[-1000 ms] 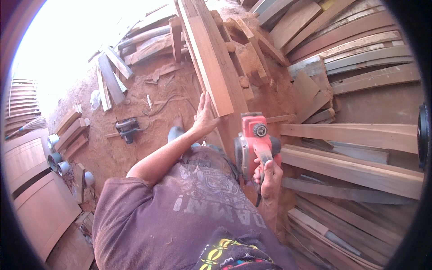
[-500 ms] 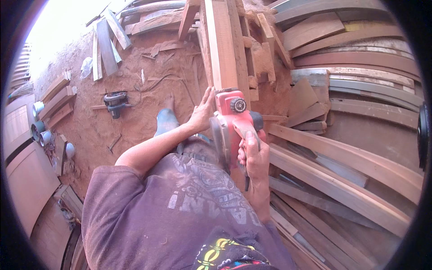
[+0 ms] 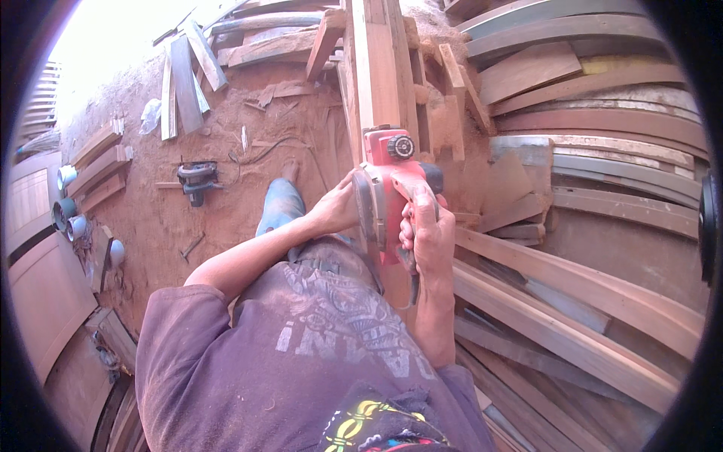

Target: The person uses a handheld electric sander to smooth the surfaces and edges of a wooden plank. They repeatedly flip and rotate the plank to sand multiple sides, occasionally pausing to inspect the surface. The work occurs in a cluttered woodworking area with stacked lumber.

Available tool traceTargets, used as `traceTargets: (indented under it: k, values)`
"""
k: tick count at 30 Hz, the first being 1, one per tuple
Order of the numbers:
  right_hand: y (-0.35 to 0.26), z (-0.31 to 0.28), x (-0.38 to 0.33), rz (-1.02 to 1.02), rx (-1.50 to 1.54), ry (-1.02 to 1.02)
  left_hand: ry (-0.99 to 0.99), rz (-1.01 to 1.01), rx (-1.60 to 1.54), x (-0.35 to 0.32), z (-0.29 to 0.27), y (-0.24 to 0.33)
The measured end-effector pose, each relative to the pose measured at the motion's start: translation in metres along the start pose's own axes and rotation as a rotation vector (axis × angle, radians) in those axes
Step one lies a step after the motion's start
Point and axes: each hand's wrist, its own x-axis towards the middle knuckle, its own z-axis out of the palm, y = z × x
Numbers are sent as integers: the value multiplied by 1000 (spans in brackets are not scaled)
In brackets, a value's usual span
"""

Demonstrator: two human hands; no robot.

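A red electric hand planer (image 3: 393, 181) with a black knob rests on a long pale wooden plank (image 3: 376, 75) that runs away from my body. Its rear handle is in the grip of my right hand (image 3: 429, 233), fingers wrapped around it, and a dark power cord hangs below that hand. My left hand (image 3: 337, 205) lies along the left side of the planer, near the plank's edge, with its fingers stretched out. The fingertips are partly hidden behind the planer's dark side.
A circular saw (image 3: 197, 179) and a hammer-like tool (image 3: 193, 245) lie on the sawdust-covered ground to the left. Stacked boards (image 3: 595, 196) fill the right side. Loose planks (image 3: 184, 83) lie at the far left, and wooden panels (image 3: 53, 301) stand at the left edge.
The planer and my right hand have moved forward along the plank. My left hand sits slightly farther back beside the planer, its fingers less visible. The whole view has shifted a little.
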Motion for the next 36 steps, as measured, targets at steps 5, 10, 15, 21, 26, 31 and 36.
traceTargets:
  k: [5,10,15,21,26,31,36]
  values:
    - [-36,27,49,-37,23,16,-316,-263,-306,31,-85,40]
    - [-76,50,130,-29,93,-29,-442,-456,-431,79,-131,27]
    - [-121,75,197,-30,44,-52,-284,-284,-517,136,-166,17]
    - [-163,104,251,-23,-1,-34,-252,-366,-313,175,-167,11]
    - [-194,121,297,-44,-11,-47,-279,-465,-177,182,-172,24]
    - [-215,133,330,-68,-15,-55,-397,-484,-104,189,-177,33]
    - [-238,152,365,-105,-49,-51,-451,-482,-75,191,-178,33]
